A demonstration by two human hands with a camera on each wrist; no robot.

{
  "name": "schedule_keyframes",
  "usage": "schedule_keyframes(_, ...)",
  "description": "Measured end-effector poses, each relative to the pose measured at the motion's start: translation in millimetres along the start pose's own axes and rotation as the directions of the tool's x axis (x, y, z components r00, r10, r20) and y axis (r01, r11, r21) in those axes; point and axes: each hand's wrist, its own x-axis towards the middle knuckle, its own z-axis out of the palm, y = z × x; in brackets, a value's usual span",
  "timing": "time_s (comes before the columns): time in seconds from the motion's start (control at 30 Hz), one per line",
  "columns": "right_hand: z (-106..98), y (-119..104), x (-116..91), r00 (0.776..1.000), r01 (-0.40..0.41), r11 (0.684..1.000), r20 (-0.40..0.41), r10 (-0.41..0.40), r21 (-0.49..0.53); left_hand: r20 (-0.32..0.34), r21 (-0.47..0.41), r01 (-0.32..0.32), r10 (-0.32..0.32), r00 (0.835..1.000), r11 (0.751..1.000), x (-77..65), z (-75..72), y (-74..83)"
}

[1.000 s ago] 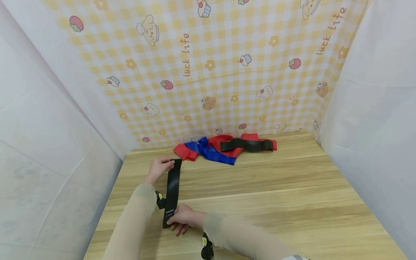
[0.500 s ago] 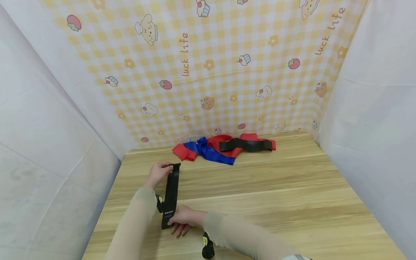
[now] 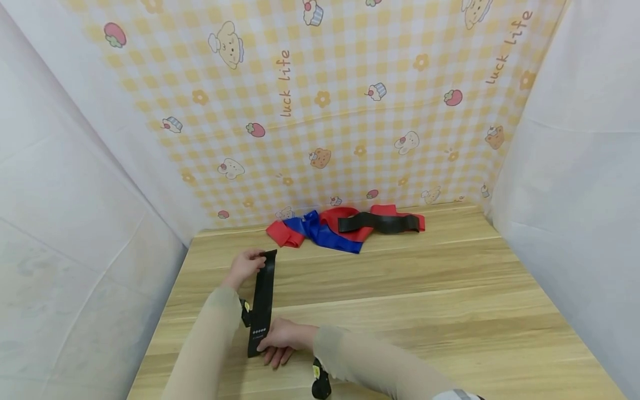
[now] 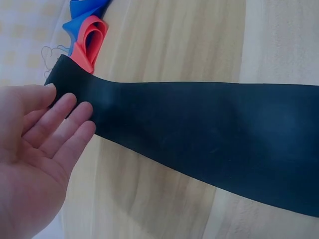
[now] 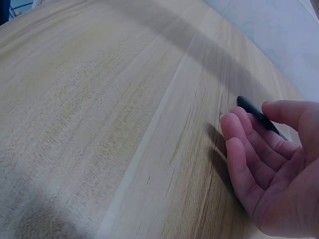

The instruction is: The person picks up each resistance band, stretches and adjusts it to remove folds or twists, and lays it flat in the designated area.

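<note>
A flat black resistance band [image 3: 263, 303] with a row of white dots near one end stretches lengthwise between my two hands at the left of the table. My left hand [image 3: 246, 264] pinches its far end between thumb and forefinger. In the left wrist view the thumb of that hand [image 4: 35, 149] lies over the band's edge [image 4: 199, 129], and the other fingers are loosely bent. At the near end my right hand [image 3: 282, 336] pinches a corner with thumb and forefinger. From the right wrist, the hand [image 5: 271, 169] hides most of the band; only a dark edge [image 5: 256, 112] shows.
Along the back of the wooden table [image 3: 425, 300] lie a folded red band [image 3: 286, 234], a crumpled blue band [image 3: 325, 236] and another black band [image 3: 380, 223] over more red. A yellow checked cloth [image 3: 320, 122] hangs behind. White sheets [image 3: 75, 222] enclose the sides.
My left hand has come slightly nearer with the far end of the resistance band. My right hand and the near end have shifted a little toward me. The bands at the back stay put.
</note>
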Motion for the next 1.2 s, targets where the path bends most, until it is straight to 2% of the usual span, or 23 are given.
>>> schedule_keyframes(0.1, -1, -1, -1, 1.0, -0.001, 1.0, 0.002, 0.001, -0.02, 0.057, -0.013, 0.006, -0.005, 0.998, 1.0, 1.3, 1.5, -2.4)
schedule_keyframes(0.2, -1, 0, 1, 1.0, 0.005, 0.999, 0.012, -0.004, -0.037, 0.078, -0.033, -0.001, 0.004, 0.997, 0.999, 3.3, 2.9, -4.5)
schedule_keyframes(0.4, 3, 5, 8, 0.999, 0.018, 0.995, 0.028, -0.015, -0.1, 0.07, -0.032, 0.024, -0.022, 0.997, 0.999, 2.8, 6.8, -8.7)
schedule_keyframes(0.53, 4, 6, 9, 0.999, 0.031, 0.986, -0.002, -0.032, -0.163, 0.064, -0.007, 0.033, -0.032, 0.997, 0.999, 3.1, 8.4, -8.8)
schedule_keyframes(0.6, 4, 6, 9, 0.999, 0.034, 0.979, -0.027, -0.04, -0.203, 0.058, -0.026, 0.04, -0.038, 0.998, 0.999, 4.5, 8.6, -9.1)
schedule_keyframes(0.73, 3, 4, 7, 0.997, 0.031, 0.956, -0.055, -0.049, -0.291, 0.059, -0.072, 0.031, -0.027, 0.998, 0.997, 6.8, 7.5, -11.7)
schedule_keyframes(0.77, 3, 3, 7, 0.997, 0.032, 0.951, -0.058, -0.052, -0.308, 0.057, -0.073, 0.008, -0.004, 0.998, 0.997, 7.1, 6.6, -13.2)
schedule_keyframes(0.93, 3, 2, 4, 0.996, 0.035, 0.935, -0.066, -0.062, -0.354, 0.053, -0.04, -0.011, 0.013, 0.999, 0.999, 6.4, 7.3, -16.8)
schedule_keyframes(1.03, 4, 2, 2, 0.994, 0.04, 0.93, -0.078, -0.073, -0.364, 0.041, -0.016, 0.02, -0.019, 0.999, 1.0, 4.7, 9.5, -15.7)
schedule_keyframes(1.2, 6, 1, 1, 0.992, 0.041, 0.925, -0.095, -0.083, -0.378, 0.035, 0.042, 0.023, -0.024, 0.999, 0.999, 3.1, 12.2, -14.4)
